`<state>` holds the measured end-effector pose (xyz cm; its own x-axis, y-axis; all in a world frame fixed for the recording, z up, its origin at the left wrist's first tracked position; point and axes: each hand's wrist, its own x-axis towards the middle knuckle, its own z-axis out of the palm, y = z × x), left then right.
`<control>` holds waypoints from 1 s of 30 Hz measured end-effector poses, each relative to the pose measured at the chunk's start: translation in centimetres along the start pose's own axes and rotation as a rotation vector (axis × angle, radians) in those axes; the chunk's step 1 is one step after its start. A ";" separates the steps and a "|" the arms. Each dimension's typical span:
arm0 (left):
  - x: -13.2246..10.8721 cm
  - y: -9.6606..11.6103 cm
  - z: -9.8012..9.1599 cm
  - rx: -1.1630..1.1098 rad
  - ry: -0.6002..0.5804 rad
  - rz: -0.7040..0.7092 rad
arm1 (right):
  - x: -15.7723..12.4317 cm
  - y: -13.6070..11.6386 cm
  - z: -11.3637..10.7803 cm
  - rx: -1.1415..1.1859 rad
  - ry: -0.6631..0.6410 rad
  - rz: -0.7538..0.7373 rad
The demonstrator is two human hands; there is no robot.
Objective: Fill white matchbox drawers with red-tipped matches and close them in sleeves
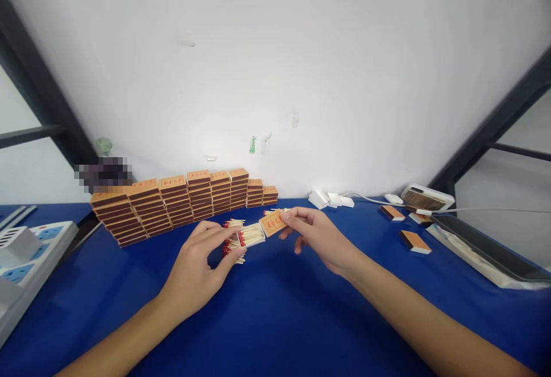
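Between thumb and fingers my left hand [205, 256] grips a small white matchbox tray [255, 241] filled with red-tipped matches [250, 232]. My right hand [316, 233] pinches an orange matchbox sleeve [272, 223] by its right end. The sleeve's left end is at the tray's right end, tilted; whether the tray has entered it I cannot tell. Loose matches [230, 246] lie on the table around my left fingertips, partly hidden by them. A few more match tips show behind the sleeve.
Stacked matchboxes [172, 202] line the wall at the left, lower toward the right. White folded pieces [327, 198] lie at the back. Several matchboxes [415, 241], a phone [426, 198], a cable and a dark-topped packet [486, 251] are on the right. A power strip [38, 268] occupies the left.
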<state>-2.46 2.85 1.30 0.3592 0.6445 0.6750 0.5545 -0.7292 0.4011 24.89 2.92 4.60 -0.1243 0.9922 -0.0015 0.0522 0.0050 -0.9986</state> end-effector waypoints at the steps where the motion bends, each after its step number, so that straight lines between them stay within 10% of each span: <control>1: 0.0 0.2 0.0 -0.007 -0.001 0.006 | -0.4 0.2 0.1 0.013 -0.001 0.001; 30: 0.2 0.9 -0.6 -0.039 0.011 -0.044 | -1.5 0.8 0.8 0.020 0.003 -0.014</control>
<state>-2.35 2.18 2.22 0.3268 0.6739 0.6626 0.5402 -0.7085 0.4542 24.34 1.34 3.77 -0.1222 0.9924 0.0121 0.0311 0.0160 -0.9994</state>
